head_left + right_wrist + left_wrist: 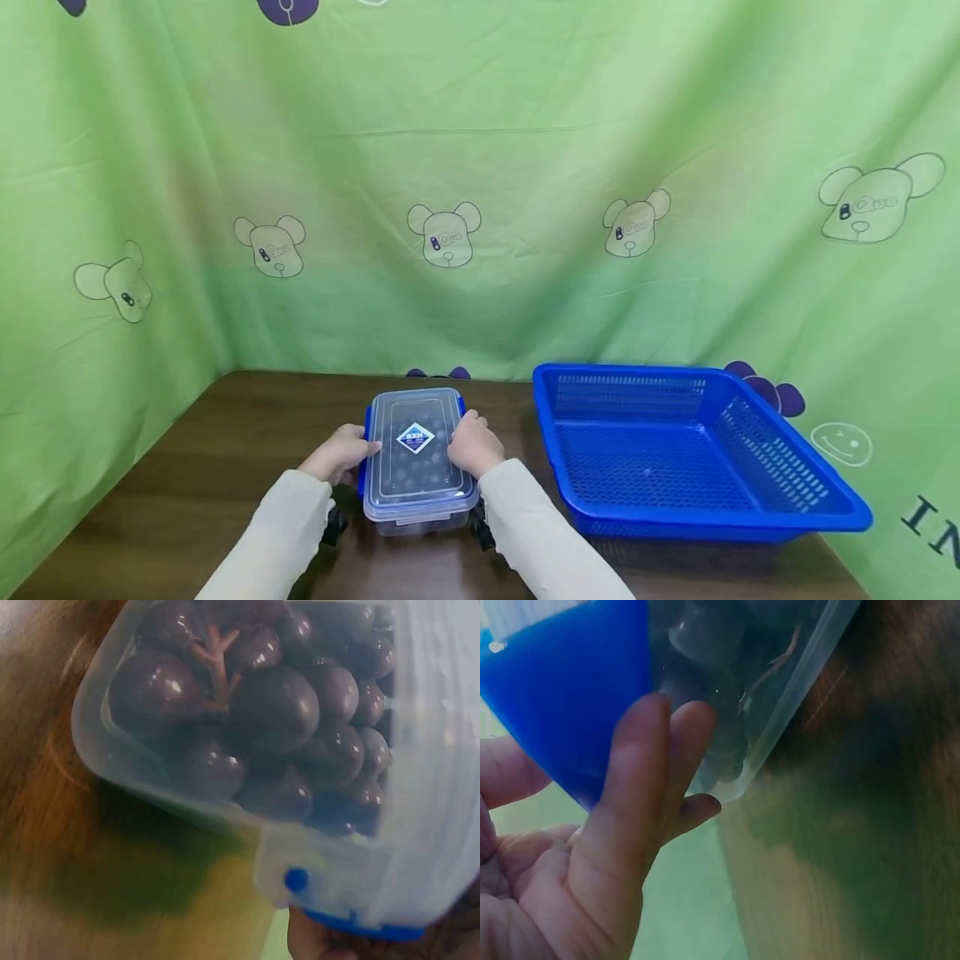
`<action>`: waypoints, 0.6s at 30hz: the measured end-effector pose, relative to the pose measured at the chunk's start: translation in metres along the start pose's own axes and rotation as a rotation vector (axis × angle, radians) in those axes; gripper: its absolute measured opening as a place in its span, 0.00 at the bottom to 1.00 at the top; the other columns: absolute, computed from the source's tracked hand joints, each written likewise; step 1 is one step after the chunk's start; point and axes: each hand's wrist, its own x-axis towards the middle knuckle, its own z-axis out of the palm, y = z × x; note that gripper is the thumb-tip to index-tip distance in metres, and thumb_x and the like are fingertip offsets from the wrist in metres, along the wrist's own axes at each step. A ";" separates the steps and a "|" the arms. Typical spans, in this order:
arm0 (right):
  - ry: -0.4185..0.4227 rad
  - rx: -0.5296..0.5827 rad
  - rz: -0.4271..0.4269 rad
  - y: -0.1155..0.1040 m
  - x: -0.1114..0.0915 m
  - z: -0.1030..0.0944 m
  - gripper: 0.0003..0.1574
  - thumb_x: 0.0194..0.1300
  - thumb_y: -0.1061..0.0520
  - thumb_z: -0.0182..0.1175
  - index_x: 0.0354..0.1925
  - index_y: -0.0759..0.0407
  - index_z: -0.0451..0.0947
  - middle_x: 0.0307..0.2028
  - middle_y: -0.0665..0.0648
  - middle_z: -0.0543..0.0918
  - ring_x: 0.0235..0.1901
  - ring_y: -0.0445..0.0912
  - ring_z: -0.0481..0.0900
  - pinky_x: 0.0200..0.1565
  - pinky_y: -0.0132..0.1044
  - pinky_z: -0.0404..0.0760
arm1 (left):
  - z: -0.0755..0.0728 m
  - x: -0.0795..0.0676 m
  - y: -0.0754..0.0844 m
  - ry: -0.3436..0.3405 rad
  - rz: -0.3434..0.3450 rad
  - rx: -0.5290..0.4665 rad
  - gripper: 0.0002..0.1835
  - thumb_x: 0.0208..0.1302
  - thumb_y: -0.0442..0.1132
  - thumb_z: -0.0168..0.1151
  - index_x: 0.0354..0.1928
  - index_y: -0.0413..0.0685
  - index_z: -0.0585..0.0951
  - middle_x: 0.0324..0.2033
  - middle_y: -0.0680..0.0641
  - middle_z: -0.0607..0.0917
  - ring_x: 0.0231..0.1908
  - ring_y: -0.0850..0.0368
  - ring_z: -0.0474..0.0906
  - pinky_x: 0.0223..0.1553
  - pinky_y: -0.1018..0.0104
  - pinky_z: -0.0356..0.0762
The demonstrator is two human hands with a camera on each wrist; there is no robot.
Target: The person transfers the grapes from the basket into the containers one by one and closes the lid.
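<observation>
A clear plastic food container (408, 492) with a closed translucent lid sits on the table, a blue and white diamond label (415, 437) on top. Dark purple grapes (274, 709) on a brown stem show through its wall. My left hand (341, 454) holds the left side, thumb over the lid's edge; in the left wrist view its fingers lie against a blue side latch (577, 690) and the wall. On the opposite side, my right hand (476, 444) grips the edge with curled fingers by another blue latch (367, 926). Most right fingertips are hidden.
A blue plastic basket (551, 442) with perforated walls stands to the right on the brown wooden table (187, 500). Green cloth (345, 317) printed with bear heads hangs behind and along both sides.
</observation>
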 end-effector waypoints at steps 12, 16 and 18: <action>-0.047 0.007 -0.036 0.008 -0.004 -0.005 0.22 0.62 0.64 0.58 0.49 0.79 0.64 0.34 0.68 0.71 0.33 0.57 0.75 0.39 0.54 0.76 | 0.017 0.000 0.003 0.090 0.021 0.122 0.07 0.64 0.27 0.56 0.37 0.26 0.72 0.28 0.37 0.78 0.26 0.49 0.81 0.30 0.50 0.82; -0.041 -0.007 -0.004 0.003 -0.001 -0.006 0.24 0.60 0.66 0.58 0.51 0.78 0.64 0.35 0.68 0.72 0.33 0.57 0.74 0.38 0.54 0.76 | 0.016 0.003 0.006 0.100 0.036 0.193 0.07 0.64 0.28 0.56 0.36 0.27 0.72 0.27 0.37 0.77 0.26 0.48 0.81 0.29 0.51 0.83; -0.040 -0.032 0.013 0.000 0.001 -0.004 0.25 0.60 0.65 0.58 0.52 0.78 0.64 0.35 0.69 0.72 0.34 0.57 0.75 0.38 0.54 0.77 | 0.013 0.005 0.005 0.097 0.037 0.202 0.10 0.65 0.29 0.57 0.40 0.25 0.72 0.28 0.38 0.79 0.26 0.47 0.82 0.29 0.50 0.82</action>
